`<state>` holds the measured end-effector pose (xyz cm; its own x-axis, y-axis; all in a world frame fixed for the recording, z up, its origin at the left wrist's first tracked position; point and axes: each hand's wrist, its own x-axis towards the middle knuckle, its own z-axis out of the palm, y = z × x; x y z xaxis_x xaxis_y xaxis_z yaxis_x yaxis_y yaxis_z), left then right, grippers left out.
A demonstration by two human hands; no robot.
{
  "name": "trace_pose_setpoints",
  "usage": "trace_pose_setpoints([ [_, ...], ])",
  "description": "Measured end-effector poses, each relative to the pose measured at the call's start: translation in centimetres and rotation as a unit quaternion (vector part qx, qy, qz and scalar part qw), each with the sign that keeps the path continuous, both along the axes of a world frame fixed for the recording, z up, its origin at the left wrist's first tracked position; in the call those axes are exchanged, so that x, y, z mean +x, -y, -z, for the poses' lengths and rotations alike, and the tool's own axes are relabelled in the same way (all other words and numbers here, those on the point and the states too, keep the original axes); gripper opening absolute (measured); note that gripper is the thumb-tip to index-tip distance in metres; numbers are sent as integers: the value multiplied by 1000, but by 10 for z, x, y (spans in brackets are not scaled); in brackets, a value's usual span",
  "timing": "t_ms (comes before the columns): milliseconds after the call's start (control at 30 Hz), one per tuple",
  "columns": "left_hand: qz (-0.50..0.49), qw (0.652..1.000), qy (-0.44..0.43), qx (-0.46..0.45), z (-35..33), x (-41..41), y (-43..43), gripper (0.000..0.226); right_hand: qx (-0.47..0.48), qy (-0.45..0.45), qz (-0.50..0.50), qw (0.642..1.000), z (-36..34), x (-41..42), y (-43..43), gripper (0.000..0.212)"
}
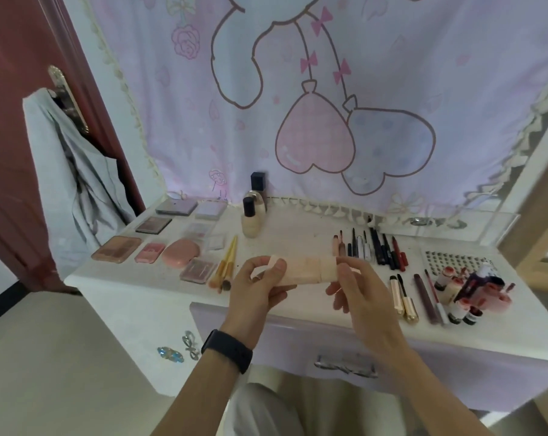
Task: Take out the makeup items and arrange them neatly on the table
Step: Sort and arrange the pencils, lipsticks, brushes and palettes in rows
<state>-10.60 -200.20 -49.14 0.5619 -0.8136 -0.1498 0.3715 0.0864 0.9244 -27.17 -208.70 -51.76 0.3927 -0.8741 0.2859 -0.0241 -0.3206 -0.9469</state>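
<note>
While your left hand [260, 287] and right hand [359, 294] hold a pale pink tube [304, 269], perhaps a cosmetic, over the bench [297, 228] front edge, fingers [279, 266] clamp both ends.

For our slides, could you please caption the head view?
Left hand and right hand hold a pink packet over a table of arranged palettes, brushes and pencils.

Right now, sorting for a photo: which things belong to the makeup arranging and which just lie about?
Job: peach pack held by left hand and right hand; palettes; foundation bottle; brushes; pencils; mascara tubes.
Lying about: grey garment on door handle; cartoon curtain; hair clips.
</note>
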Motion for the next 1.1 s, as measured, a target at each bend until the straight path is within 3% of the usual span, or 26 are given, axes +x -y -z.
trace_pose_setpoints([
  [100,30,1000,-7,0,4,-16,-2,29,57,28,-4,998,-9,-16,-4,16],
  [200,58,998,21,1,8,-28,-4,32,89,23,-17,996,-8,-30,-6,22],
  [267,68,993,100,1,11,-37,-2,32,120,32,10,992,-5,-36,-7,26],
  [333,73,961,265,-15,16,-45,-2,36,170,50,24,984,-1,-40,-7,32],
  [400,89,877,472,-33,18,-48,-2,45,208,61,19,976,3,-43,-8,36],
  [467,70,745,663,-37,18,-47,0,46,247,83,2,965,4,-47,-8,37],
  [533,15,640,765,-70,14,-43,4,40,258,84,-14,962,3,-49,-6,37],
  [567,2,614,785,-86,12,-42,6,39,249,76,-21,965,2,-50,-6,37],
  [600,5,611,786,-92,10,-41,8,38,231,67,-26,970,1,-50,-5,37],
  [767,100,732,674,11,1,-38,11,49,76,-17,-16,997,-4,-55,0,29],
  [867,145,784,603,29,-1,-31,15,47,39,-39,-44,997,-7,-63,5,23],
  [1033,166,792,586,43,0,-27,18,38,102,-13,-100,990,-7,-71,9,34],
  [1100,174,793,583,43,1,-27,19,37,122,7,-93,988,-8,-71,10,26],
])
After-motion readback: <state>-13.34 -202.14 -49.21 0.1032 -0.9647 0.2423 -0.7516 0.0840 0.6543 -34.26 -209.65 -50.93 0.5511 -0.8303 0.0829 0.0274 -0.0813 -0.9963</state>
